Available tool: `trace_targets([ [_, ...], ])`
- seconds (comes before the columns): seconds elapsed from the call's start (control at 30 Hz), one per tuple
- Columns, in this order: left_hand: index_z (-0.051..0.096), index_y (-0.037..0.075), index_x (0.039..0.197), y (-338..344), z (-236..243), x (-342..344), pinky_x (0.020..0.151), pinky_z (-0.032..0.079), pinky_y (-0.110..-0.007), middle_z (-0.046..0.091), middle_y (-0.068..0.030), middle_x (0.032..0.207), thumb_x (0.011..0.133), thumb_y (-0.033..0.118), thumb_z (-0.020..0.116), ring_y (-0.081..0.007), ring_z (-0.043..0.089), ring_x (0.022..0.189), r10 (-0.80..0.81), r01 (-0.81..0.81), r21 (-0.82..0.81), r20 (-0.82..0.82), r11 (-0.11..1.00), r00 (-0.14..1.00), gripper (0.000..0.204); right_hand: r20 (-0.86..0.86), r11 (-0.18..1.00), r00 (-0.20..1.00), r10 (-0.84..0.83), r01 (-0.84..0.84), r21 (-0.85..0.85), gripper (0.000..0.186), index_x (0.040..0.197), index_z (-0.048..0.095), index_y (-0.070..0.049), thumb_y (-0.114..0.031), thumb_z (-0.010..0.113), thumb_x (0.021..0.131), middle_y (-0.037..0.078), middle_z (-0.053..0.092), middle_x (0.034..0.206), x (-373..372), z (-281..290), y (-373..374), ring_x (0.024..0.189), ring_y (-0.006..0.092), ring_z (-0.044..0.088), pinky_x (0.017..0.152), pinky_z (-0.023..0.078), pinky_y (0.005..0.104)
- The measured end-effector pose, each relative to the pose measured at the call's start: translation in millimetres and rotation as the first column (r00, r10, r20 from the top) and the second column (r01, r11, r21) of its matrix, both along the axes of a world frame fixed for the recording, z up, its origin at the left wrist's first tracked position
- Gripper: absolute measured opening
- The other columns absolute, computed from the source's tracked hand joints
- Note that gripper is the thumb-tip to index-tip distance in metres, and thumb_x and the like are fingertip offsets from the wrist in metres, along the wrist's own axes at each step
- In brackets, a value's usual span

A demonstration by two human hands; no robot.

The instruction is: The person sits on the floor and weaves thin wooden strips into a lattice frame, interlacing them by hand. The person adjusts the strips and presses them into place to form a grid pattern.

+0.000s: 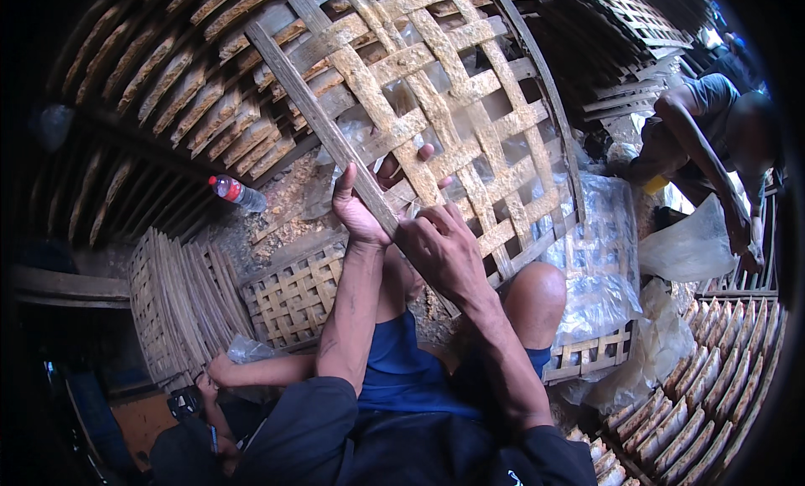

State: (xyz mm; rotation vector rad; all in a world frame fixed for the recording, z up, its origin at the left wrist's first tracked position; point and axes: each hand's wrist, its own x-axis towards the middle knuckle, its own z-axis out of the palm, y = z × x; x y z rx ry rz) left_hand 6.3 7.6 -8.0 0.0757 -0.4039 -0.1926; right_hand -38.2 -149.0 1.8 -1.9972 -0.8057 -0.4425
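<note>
A woven bamboo tray [436, 83] with wooden side rails is tilted up in front of me, its strips crusted with a pale, crumbly coating. My left hand [362, 207] grips the left rail, thumb in front and fingertips showing through the lattice. Lower on the same rail, my right hand [443, 244] is closed around its near end, knuckles up; whether anything small is also in those fingers is hidden. Below the tray, between my bare knees, a strip of crumb-littered ground shows.
Stacked trays [180, 301] stand at left beside a flat tray [298, 293]. A red-capped bottle [237, 192] lies farther back. At right, plastic sheeting [595, 234] covers another tray, near coated slats [696, 385]. One person [700, 125] works at right; another's forearm [268, 370] reaches in lower left.
</note>
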Motion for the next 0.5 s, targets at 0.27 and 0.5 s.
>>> trace_targets([
  [0.27,0.042,0.008,0.155,-2,2,0,0.113,0.028,-0.078,0.056,-0.0243,0.146,0.091,0.060,0.053,-0.0459,0.044,0.141,0.027,-0.027,0.000,-0.024,1.000,0.999,0.083,-0.251,0.974,0.966,-0.060,0.112,0.198,0.015,0.105,0.077,-0.006,-0.011,0.076,0.091,0.011,0.069,0.086,-2,-2,2,0.070,0.0203,0.065,0.065,0.053,0.0326],
  [0.5,0.040,0.010,0.156,0,-1,0,0.109,0.031,-0.079,0.058,-0.0211,0.145,0.092,0.060,0.048,-0.0488,0.046,0.138,0.072,-0.074,0.131,0.019,0.989,0.997,0.081,-0.275,0.984,0.957,-0.086,0.126,0.129,0.014,0.102,0.077,-0.007,-0.017,0.076,0.092,0.012,0.067,0.083,2,0,16,0.071,0.0234,0.064,0.064,0.052,0.0337],
])
